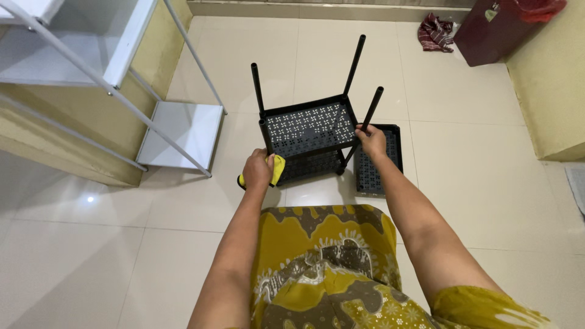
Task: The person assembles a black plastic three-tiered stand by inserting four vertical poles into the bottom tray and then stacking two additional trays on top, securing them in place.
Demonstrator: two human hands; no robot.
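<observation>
Our left hand (257,170) squeezes a yellow cloth (277,169) against the black plastic rack (311,131) on the floor (183,231). Our right hand (372,140) wraps round a leg pole (372,109) to keep it steady. A loose black shelf tray (378,167) lies just beside.

Black rack (311,125) and yellow cloth (277,169)

Perforated two-tier rack upright on the floor, four posts rising; the crumpled cloth touches its lower front corner.

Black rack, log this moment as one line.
left hand: yellow cloth | right hand: grips rack post | black rack: on floor
</observation>
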